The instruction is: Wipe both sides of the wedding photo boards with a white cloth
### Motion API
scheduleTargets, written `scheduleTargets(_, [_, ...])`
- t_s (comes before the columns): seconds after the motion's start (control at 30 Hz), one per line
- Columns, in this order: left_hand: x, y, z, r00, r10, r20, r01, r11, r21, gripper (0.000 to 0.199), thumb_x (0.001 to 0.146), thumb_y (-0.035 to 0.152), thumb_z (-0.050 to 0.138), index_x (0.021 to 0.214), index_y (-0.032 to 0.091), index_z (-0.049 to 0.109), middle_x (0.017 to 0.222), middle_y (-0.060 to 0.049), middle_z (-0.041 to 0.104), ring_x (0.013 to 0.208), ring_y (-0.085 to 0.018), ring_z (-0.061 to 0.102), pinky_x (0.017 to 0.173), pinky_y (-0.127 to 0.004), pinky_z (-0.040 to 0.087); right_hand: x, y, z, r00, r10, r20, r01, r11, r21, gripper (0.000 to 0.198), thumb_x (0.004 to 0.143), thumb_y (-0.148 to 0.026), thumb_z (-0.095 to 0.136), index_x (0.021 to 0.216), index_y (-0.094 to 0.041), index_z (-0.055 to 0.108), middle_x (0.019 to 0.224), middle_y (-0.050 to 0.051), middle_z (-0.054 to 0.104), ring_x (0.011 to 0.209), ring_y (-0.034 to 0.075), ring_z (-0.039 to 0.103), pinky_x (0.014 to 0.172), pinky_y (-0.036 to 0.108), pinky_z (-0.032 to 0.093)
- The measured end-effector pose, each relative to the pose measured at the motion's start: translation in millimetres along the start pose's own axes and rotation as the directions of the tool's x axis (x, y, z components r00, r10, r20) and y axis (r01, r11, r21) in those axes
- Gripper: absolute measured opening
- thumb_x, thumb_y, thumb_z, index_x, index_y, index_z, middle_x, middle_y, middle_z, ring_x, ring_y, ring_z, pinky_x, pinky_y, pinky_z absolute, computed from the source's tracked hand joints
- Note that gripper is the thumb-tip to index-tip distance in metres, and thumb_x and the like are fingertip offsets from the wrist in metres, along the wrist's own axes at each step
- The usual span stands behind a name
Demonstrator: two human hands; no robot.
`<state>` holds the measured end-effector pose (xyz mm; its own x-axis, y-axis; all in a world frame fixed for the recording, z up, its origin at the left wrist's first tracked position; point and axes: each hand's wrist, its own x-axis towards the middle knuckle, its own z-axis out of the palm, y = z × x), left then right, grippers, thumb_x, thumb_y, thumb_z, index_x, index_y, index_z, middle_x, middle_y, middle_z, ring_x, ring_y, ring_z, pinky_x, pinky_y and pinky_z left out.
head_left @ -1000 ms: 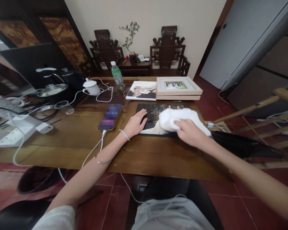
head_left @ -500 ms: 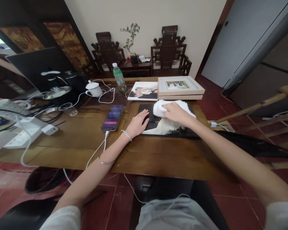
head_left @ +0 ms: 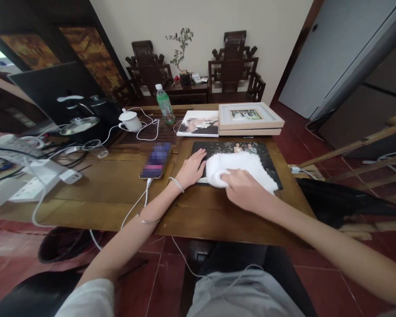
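Observation:
A dark photo panel (head_left: 214, 148) lies flat on the wooden table, two small figures showing near its top edge. Across its lower middle spreads a white fluffy cloth (head_left: 247, 165). My right hand (head_left: 246, 189) is closed on the cloth's near left part, pressing it against the print. On the panel's left edge rests my left hand (head_left: 192, 169), fingers stretched out and holding nothing. Much of the picture's lower half is hidden beneath the cloth and my right hand.
Behind the panel are a white-edged photo print (head_left: 199, 123) and stacked picture frames (head_left: 251, 127). To the left lie a phone (head_left: 155, 160) on its cable and a white power strip (head_left: 41, 180). A green bottle (head_left: 165, 105) and lidded white cup (head_left: 130, 120) stand farther back.
My right hand has drawn the cloth toward me, from the panel's upper part to its lower part, uncovering the figures at the top. My left hand stays at the left edge.

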<state>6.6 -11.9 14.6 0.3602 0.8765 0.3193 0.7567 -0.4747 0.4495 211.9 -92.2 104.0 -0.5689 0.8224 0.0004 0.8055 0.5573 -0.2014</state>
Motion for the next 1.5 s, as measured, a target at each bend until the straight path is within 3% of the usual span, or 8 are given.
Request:
scheduleTargets(0.17, [0,0,0,1.0,-0.026,-0.004,0.026,0.999,-0.029,0.047,0.099,0.02,0.03,0.14,0.009,0.05,0.153,-0.016,0.045,0.146,-0.025,0.037,0.119,-0.051,0.033,-14,-8,1,1.0,-0.012,0.018,0.011,1.0,0.025,0.03,0.074,-0.004,0.043,0.086,-0.017,0.067,0.089,0.012,0.067,0.081,0.023,0.057,0.07,0.032,0.035])
scheduleTargets(0.43, [-1,4,-3,0.995,-0.085,0.051,0.087,0.995,-0.049,0.049,0.101,0.027,0.031,0.149,0.019,0.039,0.161,-0.011,0.032,0.151,-0.025,0.023,0.117,-0.061,0.027,92,38,-12,0.991,0.078,-0.108,-0.079,0.997,-0.009,0.03,0.079,-0.007,0.043,0.092,-0.013,0.069,0.095,0.017,0.07,0.08,0.024,0.06,0.065,0.031,0.032])
scheduleTargets(0.57, [-2,5,-5,0.989,-0.117,0.09,0.119,0.993,-0.019,0.049,0.101,0.026,0.03,0.149,0.017,0.038,0.161,-0.014,0.03,0.151,-0.027,0.022,0.115,-0.063,0.029,120,51,-13,0.988,0.064,-0.142,-0.071,0.996,-0.047,0.029,0.08,-0.008,0.044,0.093,-0.012,0.069,0.099,0.019,0.07,0.086,0.027,0.062,0.068,0.031,0.034])
scheduleTargets(0.7, [-2,6,-5,0.991,-0.1,0.084,0.101,0.995,-0.004,0.049,0.101,0.023,0.03,0.148,0.016,0.04,0.16,-0.014,0.032,0.15,-0.027,0.026,0.115,-0.06,0.031,101,43,-5,0.989,0.029,-0.144,-0.04,0.996,-0.074,0.03,0.078,-0.004,0.042,0.091,-0.012,0.069,0.094,0.018,0.07,0.084,0.026,0.061,0.068,0.032,0.034])
scheduleTargets(1.03, [-1,10,-5,0.99,-0.112,0.08,0.111,0.994,0.014,0.049,0.099,0.022,0.033,0.147,0.015,0.041,0.16,-0.014,0.032,0.15,-0.027,0.026,0.114,-0.057,0.034,-23,-9,7,0.995,-0.098,0.027,0.098,0.995,0.013,0.032,0.072,-0.002,0.041,0.086,-0.016,0.066,0.093,0.013,0.067,0.091,0.025,0.058,0.083,0.036,0.042])
scheduleTargets(1.23, [-2,6,-2,0.993,-0.093,0.066,0.093,0.996,0.01,0.049,0.099,0.023,0.033,0.147,0.014,0.041,0.159,-0.015,0.034,0.15,-0.027,0.028,0.116,-0.056,0.032,21,25,16,0.99,-0.121,-0.07,0.123,0.992,0.02,0.042,0.075,0.001,0.041,0.105,-0.013,0.067,0.124,0.02,0.061,0.122,0.033,0.05,0.101,0.051,0.038])
scheduleTargets(1.33, [-2,4,0,0.995,-0.099,0.032,0.1,0.995,-0.027,0.048,0.1,0.025,0.033,0.146,0.015,0.043,0.158,-0.014,0.037,0.149,-0.026,0.03,0.117,-0.056,0.03,58,40,16,0.997,-0.053,-0.058,0.054,0.998,0.01,0.051,0.076,0.002,0.041,0.12,-0.013,0.062,0.148,0.021,0.045,0.141,0.04,0.032,0.106,0.068,0.027])
scheduleTargets(1.5, [-1,7,-4,0.981,-0.06,-0.186,0.027,0.984,-0.176,0.051,0.104,0.036,0.026,0.145,0.012,0.044,0.151,-0.014,0.047,0.143,-0.022,0.041,0.121,-0.042,0.03,82,31,17,0.998,-0.056,-0.021,0.056,0.998,0.0,0.056,0.079,0.003,0.037,0.128,-0.012,0.058,0.15,0.021,0.044,0.146,0.041,0.023,0.107,0.074,0.022])
